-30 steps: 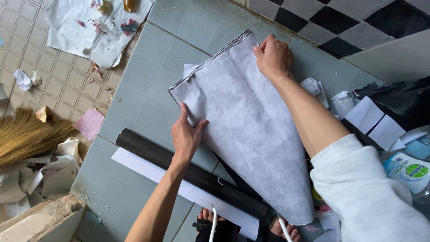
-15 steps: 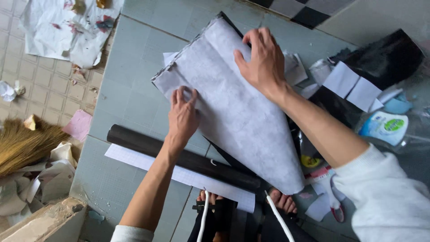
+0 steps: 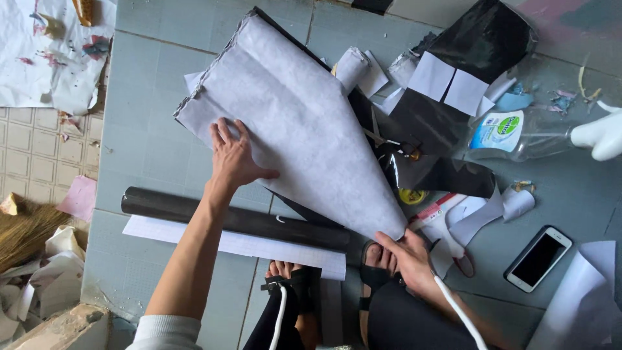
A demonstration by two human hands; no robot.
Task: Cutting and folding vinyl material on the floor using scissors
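Observation:
A large cone-shaped wrap of white paper with a dark backing lies on the grey tiled floor, wide end at the far left, narrow tip near me. My left hand presses flat on its left side, fingers spread. My right hand pinches the narrow tip of the cone by my sandalled feet. A black roll lies across a white paper strip just under my left forearm.
Black sheets with white panels, paper scraps, a clear pump bottle, a phone and red-handled scissors lie at the right. A paint-stained sheet, a broom and crumpled paper sit at the left.
My right hand left the wide upper edge of the cone and came down to its narrow tip near my feet. The left hand stayed pressed on the paper. The view shifted right.

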